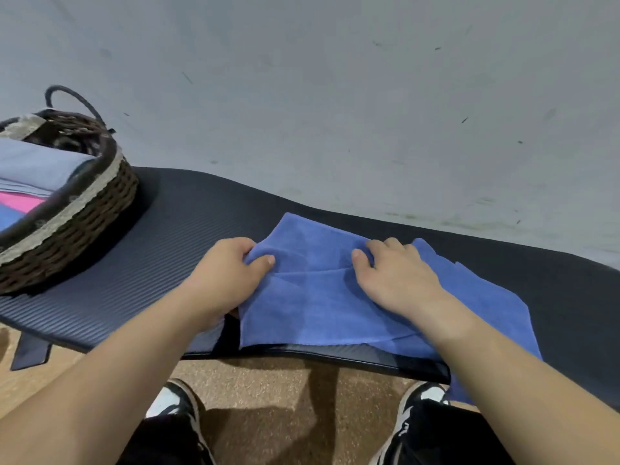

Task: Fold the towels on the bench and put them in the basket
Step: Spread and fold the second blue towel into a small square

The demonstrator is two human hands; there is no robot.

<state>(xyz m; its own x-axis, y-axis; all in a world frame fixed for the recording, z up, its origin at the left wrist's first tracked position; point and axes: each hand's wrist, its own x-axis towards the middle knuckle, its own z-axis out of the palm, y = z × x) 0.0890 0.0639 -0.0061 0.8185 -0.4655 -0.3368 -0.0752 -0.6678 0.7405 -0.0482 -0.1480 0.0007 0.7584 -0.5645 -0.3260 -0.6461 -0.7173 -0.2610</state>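
Observation:
A blue towel (318, 297) lies partly folded on the black ribbed bench (161, 236), its right end hanging over the front edge. My left hand (224, 273) pinches the towel's left edge between thumb and fingers. My right hand (396, 273) grips a fold of the towel near its middle, fingers curled into the cloth. The dark wicker basket (90, 209) stands on the bench at the left and holds folded towels: light blue (37, 166), pink and blue.
A grey wall (335, 95) rises right behind the bench. Below the bench's front edge are a brown speckled floor (268, 387) and my two black-and-white shoes. The basket has a dark loop handle (70, 99) at its back.

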